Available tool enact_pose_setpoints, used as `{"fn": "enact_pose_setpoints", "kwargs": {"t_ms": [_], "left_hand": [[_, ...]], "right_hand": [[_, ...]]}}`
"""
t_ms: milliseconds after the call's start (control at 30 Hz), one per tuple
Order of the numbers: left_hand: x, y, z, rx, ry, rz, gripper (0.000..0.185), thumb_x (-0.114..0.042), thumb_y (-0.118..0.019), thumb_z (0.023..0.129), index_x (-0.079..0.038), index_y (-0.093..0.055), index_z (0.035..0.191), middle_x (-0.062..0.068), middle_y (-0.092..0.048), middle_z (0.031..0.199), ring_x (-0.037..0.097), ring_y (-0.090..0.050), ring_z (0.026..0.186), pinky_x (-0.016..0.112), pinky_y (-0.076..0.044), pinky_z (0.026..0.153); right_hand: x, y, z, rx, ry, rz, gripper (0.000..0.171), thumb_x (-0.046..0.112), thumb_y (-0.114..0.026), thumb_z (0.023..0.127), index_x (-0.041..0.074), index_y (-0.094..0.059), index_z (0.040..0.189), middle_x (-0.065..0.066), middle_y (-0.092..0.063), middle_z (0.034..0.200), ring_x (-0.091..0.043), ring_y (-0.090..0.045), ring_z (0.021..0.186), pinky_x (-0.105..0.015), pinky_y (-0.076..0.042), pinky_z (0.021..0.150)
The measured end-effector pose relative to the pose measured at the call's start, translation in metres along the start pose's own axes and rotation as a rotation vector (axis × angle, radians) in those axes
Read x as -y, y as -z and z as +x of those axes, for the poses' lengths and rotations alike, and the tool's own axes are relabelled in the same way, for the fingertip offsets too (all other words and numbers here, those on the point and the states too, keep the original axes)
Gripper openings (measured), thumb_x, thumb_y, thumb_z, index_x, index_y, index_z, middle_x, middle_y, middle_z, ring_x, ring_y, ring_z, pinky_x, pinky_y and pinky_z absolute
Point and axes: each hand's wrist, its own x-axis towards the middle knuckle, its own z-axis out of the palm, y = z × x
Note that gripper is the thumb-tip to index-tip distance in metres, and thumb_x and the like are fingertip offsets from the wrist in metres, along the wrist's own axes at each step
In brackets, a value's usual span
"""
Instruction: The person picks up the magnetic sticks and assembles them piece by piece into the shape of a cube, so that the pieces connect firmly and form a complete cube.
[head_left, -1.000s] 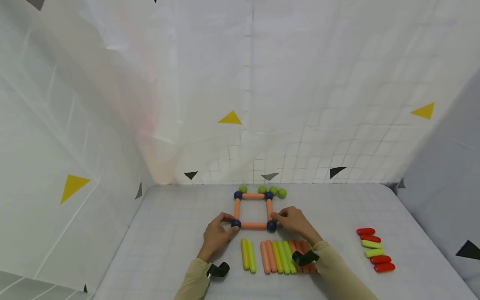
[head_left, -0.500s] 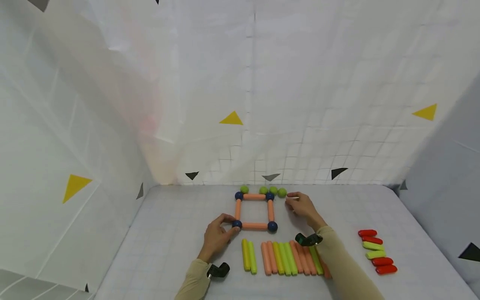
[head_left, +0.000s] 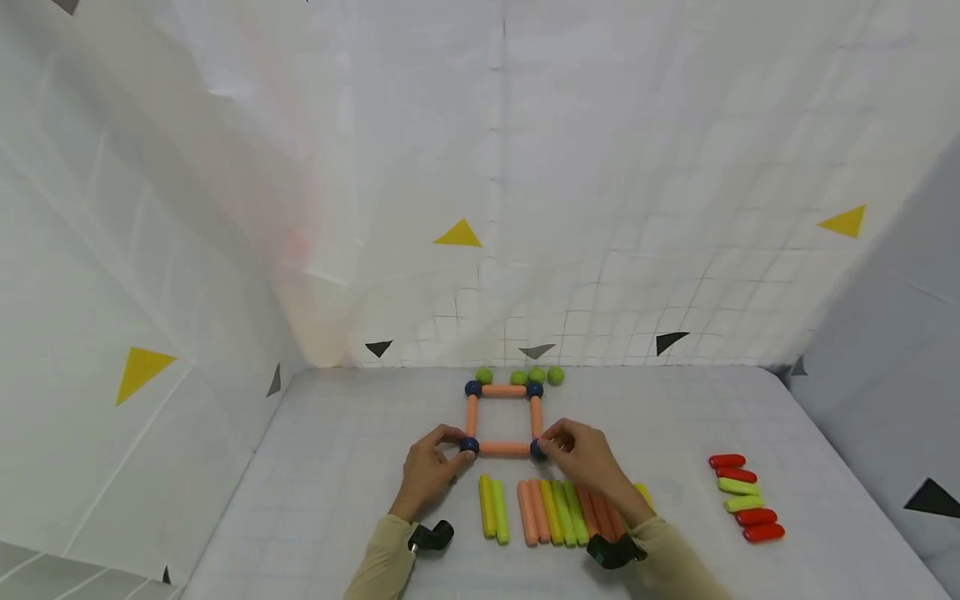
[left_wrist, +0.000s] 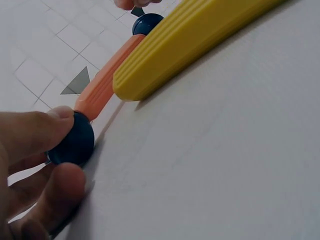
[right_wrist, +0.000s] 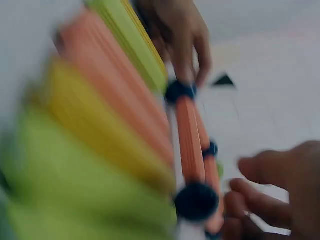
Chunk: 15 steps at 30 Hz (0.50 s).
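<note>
head view: the left hand (head_left: 429, 467) pinches the near-left blue ball (head_left: 469, 445) of the orange stick square (head_left: 502, 418) on the tabletop (head_left: 337, 467); the right hand (head_left: 588, 457) is at the near-right ball (head_left: 537, 450).
left wrist: thumb and finger clasp that ball (left_wrist: 72, 145).
right wrist: blurred, fingers (right_wrist: 270, 200) curled beside the ball (right_wrist: 196, 201); grip uncertain. the corners seem to be getting seated; next calls for steady, even pressure.

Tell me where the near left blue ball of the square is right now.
In the head view the blue ball sits at the square's near left corner, pinched by the left hand, just beyond the yellow sticks.
</note>
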Motion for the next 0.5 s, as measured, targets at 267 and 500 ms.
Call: {"fn": "enact_pose_setpoints", "kwargs": {"t_ms": [267, 500], "left_hand": [[0.000, 0.002, 0.002, 0.013, 0.009, -0.037, 0.029, -0.027, -0.084, 0.093, -0.019, -0.071, 0.118, 0.009, -0.075, 0.121, 0.005, -0.060, 0.051, 0.024, -0.051, 0.048], [-0.002, 0.002, 0.000, 0.016, 0.020, -0.035, 0.029, -0.025, -0.084, 0.093, -0.018, -0.072, 0.118, 0.010, -0.075, 0.121, 0.004, -0.059, 0.051, 0.023, -0.050, 0.048]], "right_hand": [[0.025, -0.028, -0.019, 0.259, 0.168, -0.253, 0.035, 0.045, -0.084, 0.091, 0.018, -0.074, 0.110, 0.003, -0.064, 0.103, -0.015, -0.051, 0.095, -0.038, -0.051, 0.081], [0.022, -0.029, -0.021, 0.306, 0.160, -0.268, 0.043, 0.051, -0.085, 0.087, 0.018, -0.074, 0.112, 0.004, -0.068, 0.106, -0.017, -0.051, 0.096, -0.039, -0.049, 0.082]]}}
